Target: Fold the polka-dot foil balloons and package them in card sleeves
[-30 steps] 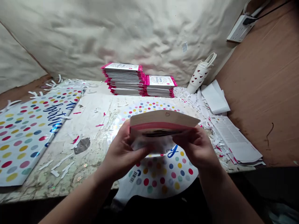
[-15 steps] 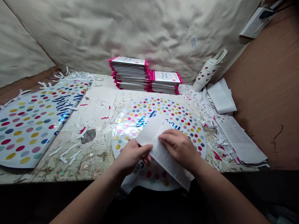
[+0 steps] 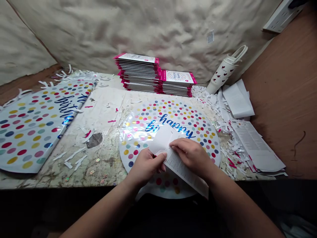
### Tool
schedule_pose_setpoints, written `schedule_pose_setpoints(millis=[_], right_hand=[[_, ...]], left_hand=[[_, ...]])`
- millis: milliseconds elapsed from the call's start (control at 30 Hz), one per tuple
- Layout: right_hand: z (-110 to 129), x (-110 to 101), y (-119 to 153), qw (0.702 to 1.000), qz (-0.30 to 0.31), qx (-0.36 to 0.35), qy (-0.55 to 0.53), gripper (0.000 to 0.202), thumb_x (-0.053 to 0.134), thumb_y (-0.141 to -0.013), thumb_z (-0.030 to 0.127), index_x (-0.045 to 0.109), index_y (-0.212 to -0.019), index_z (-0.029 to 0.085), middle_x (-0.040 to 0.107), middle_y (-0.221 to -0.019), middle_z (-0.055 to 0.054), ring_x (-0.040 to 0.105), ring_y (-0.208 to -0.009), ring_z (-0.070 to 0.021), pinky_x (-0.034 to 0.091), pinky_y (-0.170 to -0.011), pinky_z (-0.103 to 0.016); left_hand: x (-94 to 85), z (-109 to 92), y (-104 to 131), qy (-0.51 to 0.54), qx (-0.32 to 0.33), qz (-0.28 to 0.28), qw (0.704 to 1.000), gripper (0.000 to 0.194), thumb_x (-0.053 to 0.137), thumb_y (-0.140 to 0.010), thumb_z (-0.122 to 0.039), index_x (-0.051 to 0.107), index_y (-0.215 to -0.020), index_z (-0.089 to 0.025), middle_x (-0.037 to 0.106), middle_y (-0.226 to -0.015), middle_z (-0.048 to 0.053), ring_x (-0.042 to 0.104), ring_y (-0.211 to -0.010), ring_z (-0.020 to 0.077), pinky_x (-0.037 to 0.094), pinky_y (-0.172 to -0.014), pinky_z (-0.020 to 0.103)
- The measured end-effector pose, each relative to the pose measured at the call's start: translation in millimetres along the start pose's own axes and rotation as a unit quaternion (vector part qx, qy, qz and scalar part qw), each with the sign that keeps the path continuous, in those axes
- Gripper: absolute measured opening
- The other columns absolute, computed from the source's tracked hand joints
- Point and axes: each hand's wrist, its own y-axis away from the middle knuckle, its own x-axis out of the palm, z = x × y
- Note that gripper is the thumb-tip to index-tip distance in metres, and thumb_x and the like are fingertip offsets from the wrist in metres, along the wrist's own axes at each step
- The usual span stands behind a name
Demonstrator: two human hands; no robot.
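Standing by the bench, I see one worker, two bare hands, both busy at a folded card held above the near edge of the table. The left hand grips the card at its left edge, thumb pressed on top, fingers curled beneath. The right hand is bent over the card's upper part, its fingertips bunched together and touching near the crease; from here I cannot tell whether they pinch a layer or only press on it. Card tilted, one panel plain white and pointing up and away, the other, with fine grey print, slanting down to the right toward the worker. Directly below it, a round balloon lies flat, white with coloured dots, blue "happy" lettering partly hidden by card and hands. Well off to the left, a folded balloon of the same dotted pattern, a straight crease along its right side. At the back, two piles of pink-edged packets side by side: a taller stack and, just right of it, a shorter stack. Further right, a white tumbler with dark red hearts, leaning in view, handle up. Paper shreds litter the right side, next to a pile of printed sheets. Power strip high on the right, partly cut off.
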Motion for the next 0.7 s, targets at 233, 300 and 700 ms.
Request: schedule_pose_setpoints(millis=[233,300,700], right_hand=[[17.3,3.0,-1.5,0.977,0.012,-0.084,0.196,0.022,0.04,-0.081,0.008,0.054,-0.067,0.017,0.056,-0.067,-0.007,0.051,-0.064,-0.0183,0.041,-0.058,-0.03],[5.9,-0.7,-3.3,0.971,-0.009,-0.059,0.23,0.02,0.04,-0.081,0.009,0.053,-0.069,0.018,0.055,-0.069,-0.008,0.049,-0.064,-0.0188,0.04,-0.056,-0.031],[3.0,-15.8,21.1,0.994,0.024,0.027,0.107,0.058,0.052,-0.08,0.025,0.035,-0.135,0.016,0.048,-0.128,-0.014,0.046,-0.115,-0.0306,0.044,-0.091,-0.047]], left_hand=[[1.3,-2.8,-0.8,-0.012,0.024,0.007,1.0,0.026,0.059,-0.077,-0.031,0.057,-0.059,-0.013,0.056,-0.047,-0.001,0.05,-0.044,0.0094,0.039,-0.047,0.02],[0.4,-4.3,-0.9,-0.004,0.015,0.009,1.0,0.025,0.059,-0.076,-0.031,0.058,-0.059,-0.013,0.056,-0.046,-0.001,0.05,-0.043,0.0098,0.04,-0.047,0.021],[4.2,-3.9,0.0,0.03,0.038,-0.017,0.999,0.022,0.058,-0.078,-0.035,0.062,-0.077,-0.013,0.063,-0.057,0.003,0.057,-0.05,0.0135,0.046,-0.05,0.023]])
